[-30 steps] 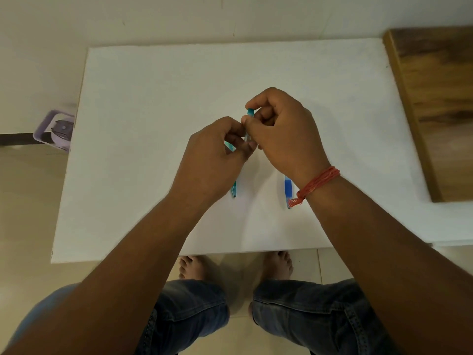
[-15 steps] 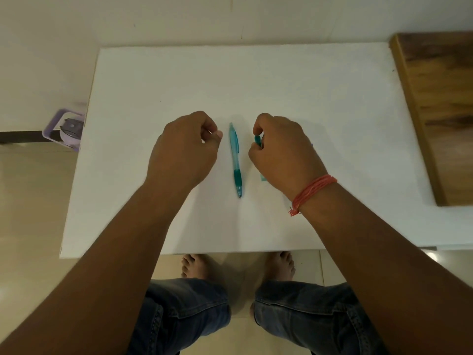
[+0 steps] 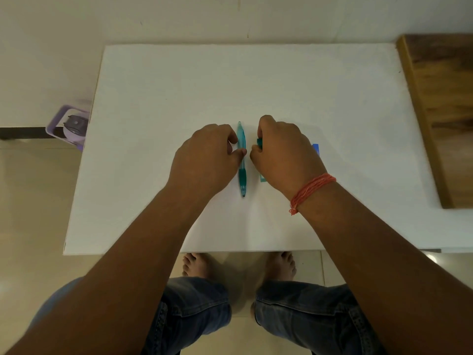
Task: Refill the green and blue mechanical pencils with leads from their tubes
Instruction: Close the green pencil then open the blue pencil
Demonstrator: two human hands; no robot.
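The green mechanical pencil (image 3: 242, 172) lies flat on the white table (image 3: 256, 80), tip towards me. My left hand (image 3: 204, 160) is curled beside it, thumb tip and forefinger pinching the barrel at its middle. My right hand (image 3: 284, 152) sits just right of the pencil, closed over the green lead tube (image 3: 259, 142); only the tube's two ends peek out. A blue item (image 3: 316, 149) shows behind my right hand, mostly hidden, so I cannot tell whether it is the pencil or the tube.
A wooden board (image 3: 440, 111) lies along the table's right side. A purple container (image 3: 69, 126) sits on the floor past the left edge. My knees and bare feet are below the near edge.
A second ago both hands held the pencil and tube together above the table. The pencil then lay on the table, and my left hand has now moved right onto it.
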